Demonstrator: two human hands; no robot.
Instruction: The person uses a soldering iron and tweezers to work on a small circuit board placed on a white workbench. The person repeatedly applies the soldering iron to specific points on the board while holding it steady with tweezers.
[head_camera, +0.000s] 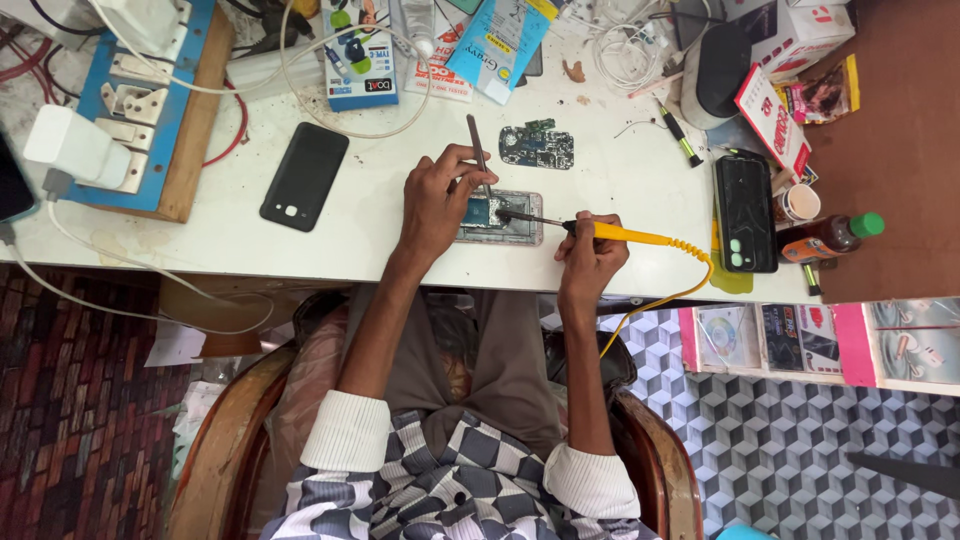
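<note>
On a scuffed white tabletop, the left hand pins a slim metal probe over an opened phone while the right hand clamps a yellow-handled soldering iron, tip on the phone.

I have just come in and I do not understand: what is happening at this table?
A seated person works on an opened phone lying on the white table. The left hand holds a thin metal tool against it. The right hand holds a yellow soldering iron, tip on the phone's inside. A loose circuit board lies behind.
</note>
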